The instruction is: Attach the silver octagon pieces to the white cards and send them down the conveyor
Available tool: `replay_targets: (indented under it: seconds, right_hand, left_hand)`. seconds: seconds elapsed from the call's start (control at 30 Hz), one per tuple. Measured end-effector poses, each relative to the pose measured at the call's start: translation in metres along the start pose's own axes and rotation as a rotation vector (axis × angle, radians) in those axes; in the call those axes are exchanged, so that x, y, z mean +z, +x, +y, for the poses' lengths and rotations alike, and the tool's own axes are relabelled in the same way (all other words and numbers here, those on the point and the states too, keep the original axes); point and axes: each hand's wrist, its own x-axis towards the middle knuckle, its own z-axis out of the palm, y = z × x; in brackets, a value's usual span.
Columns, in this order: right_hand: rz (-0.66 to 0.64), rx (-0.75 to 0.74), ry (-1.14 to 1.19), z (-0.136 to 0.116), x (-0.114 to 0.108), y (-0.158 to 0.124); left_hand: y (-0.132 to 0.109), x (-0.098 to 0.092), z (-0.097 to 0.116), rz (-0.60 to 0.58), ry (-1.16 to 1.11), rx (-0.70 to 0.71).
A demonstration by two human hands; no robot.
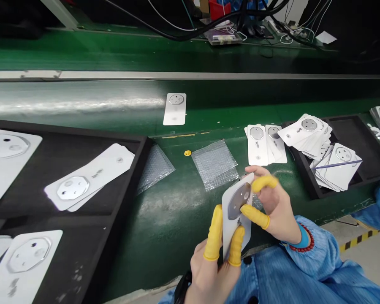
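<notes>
Green bench [164, 240]: L hand [209, 270], R hand [275, 207] hold 1 white card [230, 232].

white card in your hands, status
Left hand and right hand pinching white card. Yellow finger cots on. Bubble wrap beyond it on green bench.

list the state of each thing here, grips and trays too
left grip, two fingers in yellow cots, holding the card
right grip, two fingers in yellow cots, holding the card
card, tilted, metal disc facing up
left tray, holding loose cards
right tray, holding an untidy stack of cards
bubble wrap, lying flat
lone card, lying flat
</notes>
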Motion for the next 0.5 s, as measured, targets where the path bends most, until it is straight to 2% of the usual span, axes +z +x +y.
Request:
replay_targets:
  seconds: [0.07, 0.23, 0.5]
  right_hand:
    - [-0.016, 0.062, 0.164, 0.000, 0.000, 0.003]
    - [-0.191, 0.235, 0.427, -0.004, -0.003, 0.008]
    - [-0.135, 0.242, 0.453, -0.011, -0.003, 0.006]
  left_hand:
    - [0.003, 0.000, 0.003, 0.003, 0.005, 0.015]
    - [0.006, 0.003, 0.007, 0.020, -0.029, -0.035]
    - [0.001, 0.001, 0.006, 0.022, -0.048, -0.095]
